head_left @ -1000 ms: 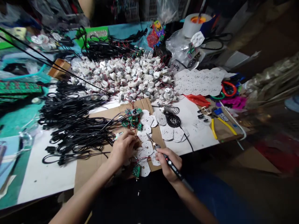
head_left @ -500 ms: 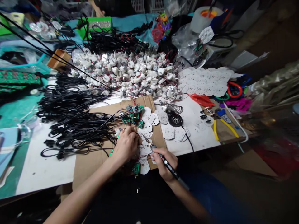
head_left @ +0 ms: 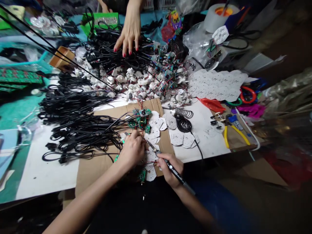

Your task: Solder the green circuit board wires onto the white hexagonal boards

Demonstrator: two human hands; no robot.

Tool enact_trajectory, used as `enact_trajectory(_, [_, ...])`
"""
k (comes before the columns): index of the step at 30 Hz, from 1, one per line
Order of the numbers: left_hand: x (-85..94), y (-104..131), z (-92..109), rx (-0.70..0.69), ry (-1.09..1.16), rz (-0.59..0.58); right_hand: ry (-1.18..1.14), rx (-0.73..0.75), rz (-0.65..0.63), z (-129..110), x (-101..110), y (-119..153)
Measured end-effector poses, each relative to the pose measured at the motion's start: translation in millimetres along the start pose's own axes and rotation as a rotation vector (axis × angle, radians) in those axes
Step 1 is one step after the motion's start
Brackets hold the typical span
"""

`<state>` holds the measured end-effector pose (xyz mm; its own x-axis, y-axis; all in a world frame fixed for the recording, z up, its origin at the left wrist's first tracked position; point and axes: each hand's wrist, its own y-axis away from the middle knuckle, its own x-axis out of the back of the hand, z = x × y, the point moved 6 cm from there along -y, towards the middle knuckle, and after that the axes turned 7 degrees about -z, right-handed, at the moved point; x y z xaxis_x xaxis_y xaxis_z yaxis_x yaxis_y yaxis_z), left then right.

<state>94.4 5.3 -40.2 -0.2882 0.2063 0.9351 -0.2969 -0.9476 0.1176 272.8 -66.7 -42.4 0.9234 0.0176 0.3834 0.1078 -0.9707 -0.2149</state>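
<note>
My right hand [head_left: 171, 169] is closed around the dark handle of a soldering iron [head_left: 175, 175], whose tip points up and left toward my left fingertips. My left hand [head_left: 133, 148] is closed over the work, its fingers bent; what they pinch is hidden beneath them, with thin red wires close by. Just beyond it lie green circuit boards [head_left: 140, 119] with black cords attached. White scalloped plates [head_left: 154, 125] lie beside and under the iron's tip on a sheet of cardboard [head_left: 97, 175]. Another small green board [head_left: 142, 175] sits at the cardboard's near edge.
Bundled black cables [head_left: 73, 130] cover the left side. White motor-like parts [head_left: 141, 81] are heaped behind. A co-worker's hand [head_left: 130, 32] rests on cables at the back. A coiled-spring iron holder [head_left: 184, 120] and yellow-handled pliers [head_left: 235, 131] lie to the right.
A co-worker's hand has come in at the back, and a cable bundle with circuit boards now lies over the white heap. The iron's tip has shifted slightly up and left.
</note>
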Motion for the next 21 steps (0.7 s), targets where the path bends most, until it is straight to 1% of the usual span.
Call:
enact_trajectory(10, [1.0,0,2,0.001,0.004,0.006,0.007,-0.016,-0.003,0,0,-1])
enact_trajectory(13, [1.1,-1,2,0.009,-0.006,0.009,-0.064,-0.058,-0.004,4,1,0])
enact_trajectory(16, [1.3,-1,2,0.010,-0.001,0.013,-0.134,-0.122,0.021,11,3,3])
enact_trajectory(19, [1.5,-1,2,0.010,0.007,0.014,-0.138,-0.140,0.036,13,3,5])
enact_trajectory(21, [1.6,-2,2,0.010,0.006,0.008,-0.116,-0.133,0.020,13,3,4])
